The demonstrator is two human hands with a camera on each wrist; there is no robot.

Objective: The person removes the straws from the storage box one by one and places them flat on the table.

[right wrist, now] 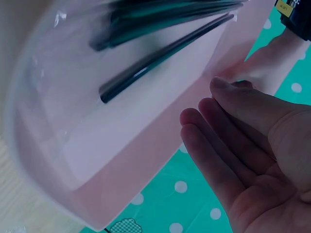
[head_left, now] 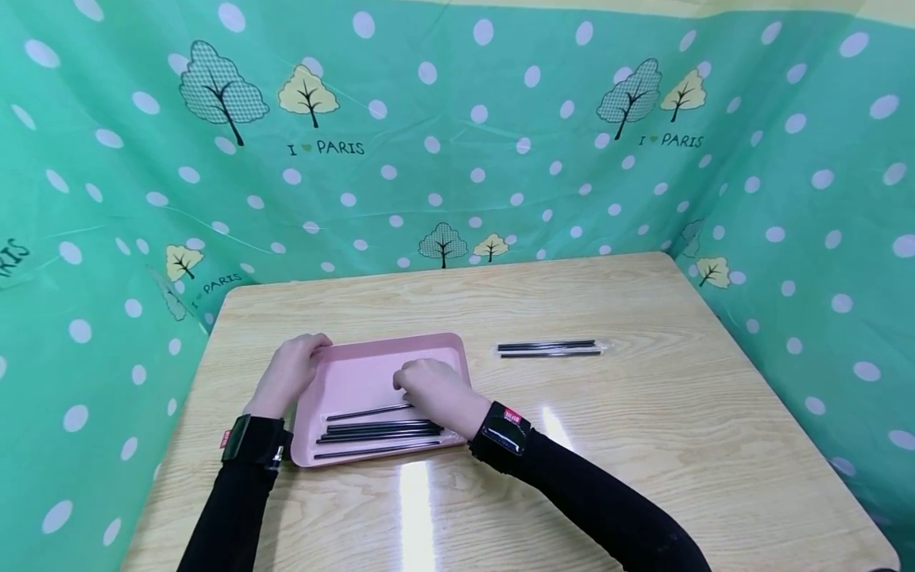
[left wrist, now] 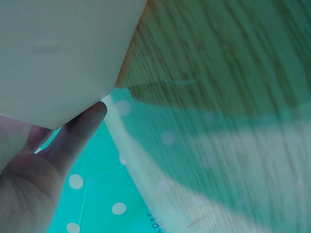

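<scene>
A pink tray (head_left: 360,373) lies at the left of the wooden table. My left hand (head_left: 289,369) grips its far left corner; in the left wrist view the fingers (left wrist: 80,133) meet the tray's outer wall (left wrist: 63,58). Thin black sticks (head_left: 379,431) in clear plastic wrapping lie along the tray's near side. Over the tray's right half hovers my right hand (head_left: 438,393), fingers loosely bent. Nothing shows between the thumb and fingers of this hand (right wrist: 252,150) in the right wrist view, where the wrapped sticks (right wrist: 165,58) appear beside it.
More black sticks (head_left: 549,348) in clear wrapping lie on the table (head_left: 643,429), right of the tray. A green dotted cloth (head_left: 500,151) with printed trees hangs behind the table and along both sides.
</scene>
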